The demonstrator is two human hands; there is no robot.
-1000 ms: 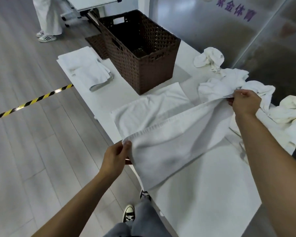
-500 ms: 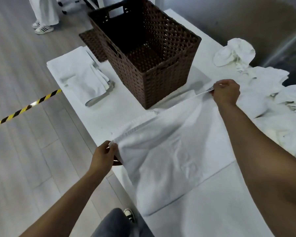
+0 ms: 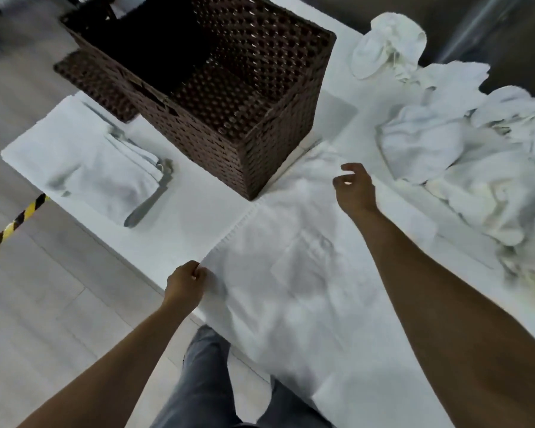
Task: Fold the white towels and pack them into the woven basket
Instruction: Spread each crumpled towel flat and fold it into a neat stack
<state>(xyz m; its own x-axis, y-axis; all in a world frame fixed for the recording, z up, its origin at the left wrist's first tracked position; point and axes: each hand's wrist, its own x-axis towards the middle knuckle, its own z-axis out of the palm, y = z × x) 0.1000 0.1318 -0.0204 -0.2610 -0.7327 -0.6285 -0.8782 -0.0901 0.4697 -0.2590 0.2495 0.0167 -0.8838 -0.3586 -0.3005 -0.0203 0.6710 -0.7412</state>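
Note:
A white towel (image 3: 294, 282) lies spread flat on the white table (image 3: 198, 208), its near end hanging over the front edge. My left hand (image 3: 184, 284) pinches the towel's near left corner at the table's edge. My right hand (image 3: 354, 189) hovers just above the towel's far right corner with fingers loosely curled and nothing in them. The dark brown woven basket (image 3: 260, 143) stands behind the towel, and its visible inside holds nothing.
Folded white towels (image 3: 84, 162) lie left of the basket. A heap of crumpled white towels (image 3: 476, 159) fills the table's right side. A second brown woven piece (image 3: 90, 78) sits behind the basket. Yellow-black tape (image 3: 10, 227) crosses the grey floor at left.
The towel, held stretched in the air before, now lies flat on the table. My right hand has let go of its far corner. My left hand still holds the near corner.

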